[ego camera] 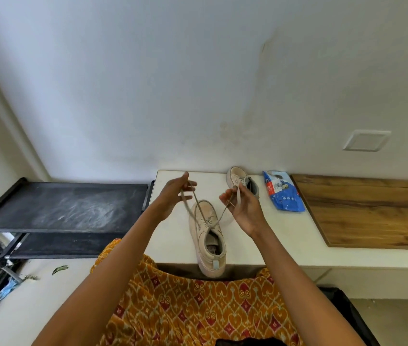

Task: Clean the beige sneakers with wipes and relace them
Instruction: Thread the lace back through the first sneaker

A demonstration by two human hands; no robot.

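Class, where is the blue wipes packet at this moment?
In the head view the blue wipes packet lies on the white counter, right of the far sneaker and left of the wooden board.

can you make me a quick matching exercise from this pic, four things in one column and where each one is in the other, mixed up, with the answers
Things
1. near sneaker
2. far sneaker
3. blue wipes pack
4. wooden board

Places
A. far right of the counter, past the pack
B. lying by the wall, behind the right hand
C. heel over the counter's front edge, lace ends held up by the left hand and the right hand
D. between a shoe and the wood

Pairs: 1-C, 2-B, 3-D, 4-A
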